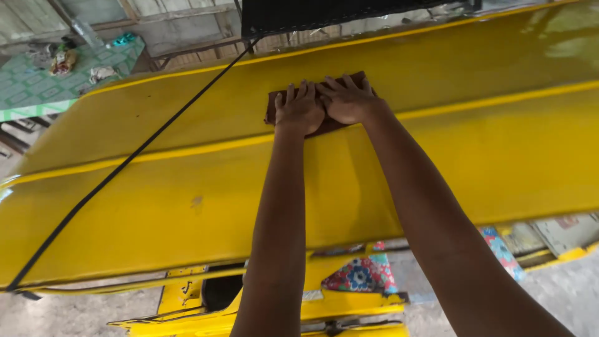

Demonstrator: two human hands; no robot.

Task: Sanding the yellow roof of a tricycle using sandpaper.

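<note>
A wide, glossy yellow panel [437, 162] (smooth, a little curved, with a raised ridge along its length) fills the view. A thin black strap [125, 163] crosses its left part. The left hand [299, 109] and the right hand [346, 100] lie flat, side by side and touching, pressing a brown rough sheet [272, 103] on the panel; its edges show beyond the fingers.

Grey concrete floor [75, 315] below; green patterned table [37, 84] upper left; wooden slat wall [181, 25] behind; daylight.
</note>
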